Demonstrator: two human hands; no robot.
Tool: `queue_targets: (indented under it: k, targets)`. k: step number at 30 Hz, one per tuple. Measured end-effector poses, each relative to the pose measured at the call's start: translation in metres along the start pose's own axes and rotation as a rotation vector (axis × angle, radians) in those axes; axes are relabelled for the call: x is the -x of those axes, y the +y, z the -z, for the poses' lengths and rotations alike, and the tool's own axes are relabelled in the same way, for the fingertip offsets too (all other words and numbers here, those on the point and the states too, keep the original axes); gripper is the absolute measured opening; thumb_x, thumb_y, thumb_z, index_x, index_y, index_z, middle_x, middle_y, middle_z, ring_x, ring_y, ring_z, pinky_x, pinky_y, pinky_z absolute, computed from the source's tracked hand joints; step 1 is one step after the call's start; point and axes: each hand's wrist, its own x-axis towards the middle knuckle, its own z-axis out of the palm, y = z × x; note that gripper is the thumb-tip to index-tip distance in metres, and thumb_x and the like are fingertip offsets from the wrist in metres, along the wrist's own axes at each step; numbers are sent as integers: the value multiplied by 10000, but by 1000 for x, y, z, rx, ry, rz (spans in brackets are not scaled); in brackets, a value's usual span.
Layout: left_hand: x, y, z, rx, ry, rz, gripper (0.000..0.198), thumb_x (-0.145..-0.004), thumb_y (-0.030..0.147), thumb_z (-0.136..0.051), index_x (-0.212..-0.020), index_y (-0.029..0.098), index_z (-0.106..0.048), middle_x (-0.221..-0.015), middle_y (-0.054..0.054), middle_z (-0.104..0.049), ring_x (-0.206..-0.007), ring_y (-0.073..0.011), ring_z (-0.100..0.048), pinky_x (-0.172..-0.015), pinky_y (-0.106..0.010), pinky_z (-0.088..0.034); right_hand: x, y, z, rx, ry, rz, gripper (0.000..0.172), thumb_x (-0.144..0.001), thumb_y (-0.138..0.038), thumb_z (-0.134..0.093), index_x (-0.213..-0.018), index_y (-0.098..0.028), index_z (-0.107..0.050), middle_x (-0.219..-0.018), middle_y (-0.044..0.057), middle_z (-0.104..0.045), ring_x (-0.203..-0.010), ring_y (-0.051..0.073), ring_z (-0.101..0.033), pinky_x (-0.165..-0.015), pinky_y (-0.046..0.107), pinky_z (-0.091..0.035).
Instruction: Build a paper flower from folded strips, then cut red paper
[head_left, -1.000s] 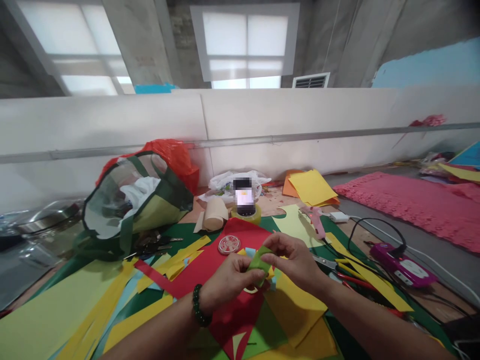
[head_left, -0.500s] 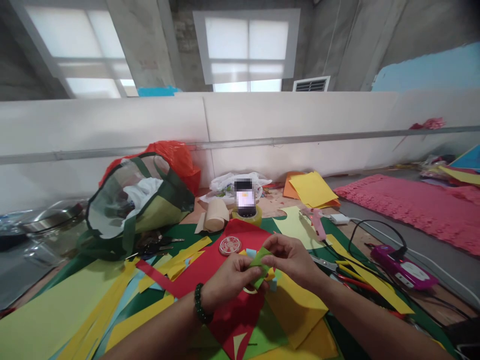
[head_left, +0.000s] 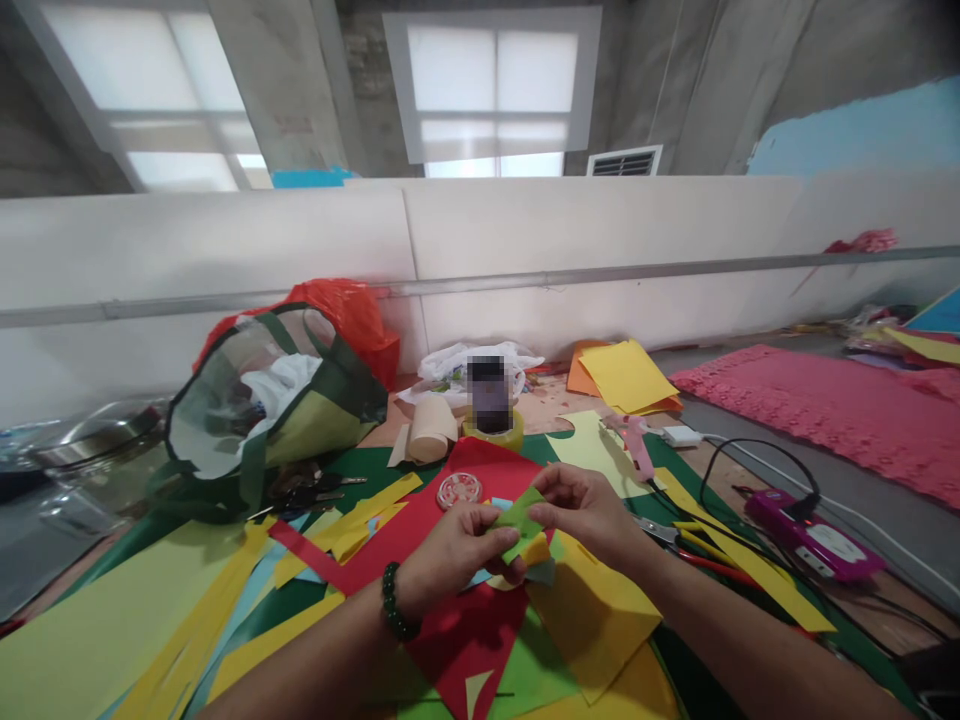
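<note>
Both hands hold a small piece of green felt-like sheet [head_left: 523, 520] over the middle of the work surface. My left hand [head_left: 463, 545], with a dark beaded bracelet [head_left: 397, 602] at its wrist, pinches the near left side of the piece. My right hand [head_left: 581, 508] grips its upper right edge between thumb and fingers. Small yellow [head_left: 537, 550] and pale blue [head_left: 541, 572] bits show just below the green piece, partly hidden by the fingers. Under the hands lies a red sheet [head_left: 420, 520], bearing a round red-and-white patterned disc [head_left: 459, 490].
Yellow sheets [head_left: 600, 620] and yellow strips [head_left: 187, 630] lie around. To the right are scissors [head_left: 660, 530], a pink glue gun [head_left: 638, 447] and a purple power strip [head_left: 814, 535] with cables. A green-trimmed bag [head_left: 330, 400], keys [head_left: 307, 488] and a tape roll [head_left: 495, 430] stand farther back.
The green piece has turned to show more of its flat face, and the yellow bit beneath it shows more. Both hands stay in nearly the same place, still gripping.
</note>
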Motion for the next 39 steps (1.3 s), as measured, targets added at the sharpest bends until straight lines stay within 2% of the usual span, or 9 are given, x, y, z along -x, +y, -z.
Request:
queue_targets:
  k: [6, 13, 17, 19, 21, 25, 28, 32, 39]
  targets:
    - [-1, -2, 0, -19, -20, -65, 512, -679, 635, -732, -753, 130, -682, -644, -41, -679, -571, -125, -602, -562, -208, -434, 1, 2, -4, -9, -13, 14, 431, -558, -508, -849, -712, -191, -600, -653, -8, -672, -576, 135, -611, -551, 258, -469]
    - [-3, -3, -1, -9, 24, -35, 569, -611, 677, -749, -739, 127, -677, -630, -17, -649, -525, -104, -561, -537, -214, -457, 1, 4, -5, 65, -40, 23, 407, -618, -511, -806, -741, -193, -584, -679, 9, -677, -591, 143, -619, -569, 264, -476]
    - [-5, -3, 0, 20, 80, -45, 618, -548, 709, -760, -733, 128, -663, -606, -7, -637, -512, -94, -552, -525, -204, -453, -2, 8, -2, 208, 16, 123, 387, -728, -568, -674, -811, -200, -588, -697, 17, -654, -612, 162, -618, -580, 290, -503]
    - [-7, -4, 2, 38, 128, -78, 607, -555, 709, -756, -713, 134, -647, -601, -9, -642, -502, -93, -550, -521, -206, -449, -3, 3, 1, 253, 55, 168, 337, -793, -522, -611, -899, -202, -621, -689, 8, -633, -627, 164, -606, -591, 290, -498]
    - [-9, -6, 4, 54, 187, -120, 573, -574, 687, -758, -692, 142, -629, -605, -12, -648, -515, -107, -566, -525, -214, -456, -5, -8, 3, 473, 56, 192, 268, -863, -385, -537, -1028, -210, -655, -679, 4, -634, -624, 162, -594, -593, 277, -476]
    - [-15, -11, 7, 55, 237, -181, 514, -615, 640, -755, -679, 148, -620, -610, -18, -649, -567, -140, -603, -526, -223, -462, -28, -36, 4, 1299, 8, 133, 482, -903, -158, -390, -1344, -258, -554, -926, 70, -739, -791, 216, -675, -674, 305, -477]
    - [-17, -16, 7, 53, 223, -192, 536, -593, 660, -753, -668, 146, -616, -592, -21, -646, -526, -126, -579, -501, -218, -443, -64, -41, 7, 1456, 17, 108, 582, -881, -103, -404, -1443, -247, -446, -1119, 119, -718, -988, 274, -672, -781, 352, -481]
    - [-18, -18, 5, 52, 214, -196, 546, -589, 674, -746, -642, 150, -601, -574, -19, -641, -496, -114, -562, -492, -217, -438, -109, -25, 13, 1606, -5, 87, 622, -891, -78, -405, -1488, -248, -370, -1136, 143, -711, -1023, 293, -670, -814, 373, -486]
    - [-17, -17, 1, 51, 197, -199, 620, -535, 749, -719, -636, 150, -593, -574, -12, -628, -494, -103, -530, -503, -226, -438, -131, -1, 13, 1702, -69, 87, 513, -990, -270, -465, -1482, -207, -337, -1136, 111, -675, -1000, 244, -659, -851, 429, -523]
